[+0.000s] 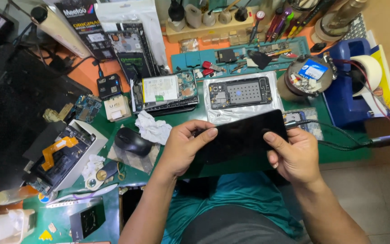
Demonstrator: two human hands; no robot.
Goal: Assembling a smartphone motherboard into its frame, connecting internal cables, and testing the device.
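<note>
Black and glossy, a phone screen panel [242, 138] is held flat between both hands, just in front of the opened phone frame [240, 92] lying on the green mat [339, 151]. Its long axis runs left to right, slightly tilted. The left hand [183, 147] is pinched on the panel's left end, thumb on top; the right hand [294, 156] is clamped on the right end likewise. Neither hand is nearer. Left of the frame, a crumpled tissue [153, 128] and a computer mouse [132, 141] are seen.
</note>
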